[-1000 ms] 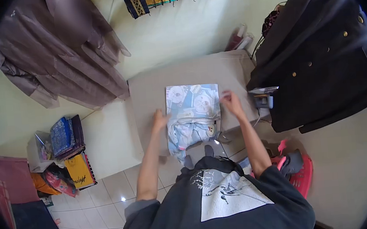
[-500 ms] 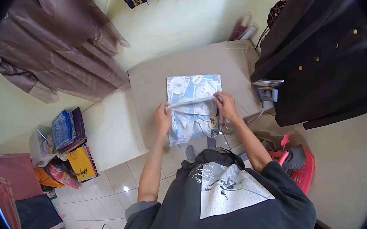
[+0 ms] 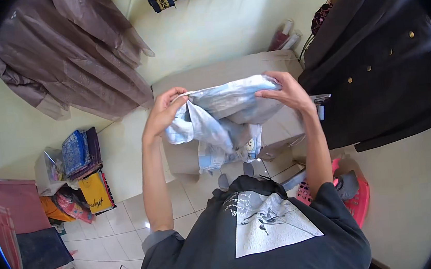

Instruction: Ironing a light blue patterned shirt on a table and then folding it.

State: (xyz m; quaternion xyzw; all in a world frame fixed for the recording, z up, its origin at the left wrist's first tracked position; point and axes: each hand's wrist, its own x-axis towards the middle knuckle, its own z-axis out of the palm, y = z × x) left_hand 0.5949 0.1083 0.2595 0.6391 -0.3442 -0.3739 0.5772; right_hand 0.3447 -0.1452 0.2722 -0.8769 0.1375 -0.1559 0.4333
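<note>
A light blue and white printed cloth (image 3: pixel 238 97), probably a garment, is stretched in the air between both my hands. My left hand (image 3: pixel 163 113) pinches its upper left corner, and a loose fold hangs beneath that grip. At the other end, my right hand (image 3: pixel 288 92) grips the cloth between thumb and fingers. Below it, more blue and white printed fabric (image 3: pixel 209 155) rests at the near edge of the beige padded surface (image 3: pixel 183 161); whether it joins the raised cloth is hidden. The raised fabric is slightly blurred.
An iron (image 3: pixel 320 106) stands right of the padded surface, partly behind my right forearm. A black jacket (image 3: pixel 381 82) hangs on the right, a mauve dress (image 3: pixel 78 59) on the left. Folded fabrics (image 3: pixel 77 152) lie at left. A pink basket (image 3: pixel 362 193) stands low right.
Both hands have risen away from the padded surface and spread wider apart, lifting the cloth that was lying mostly flat. My right forearm now covers part of the iron.
</note>
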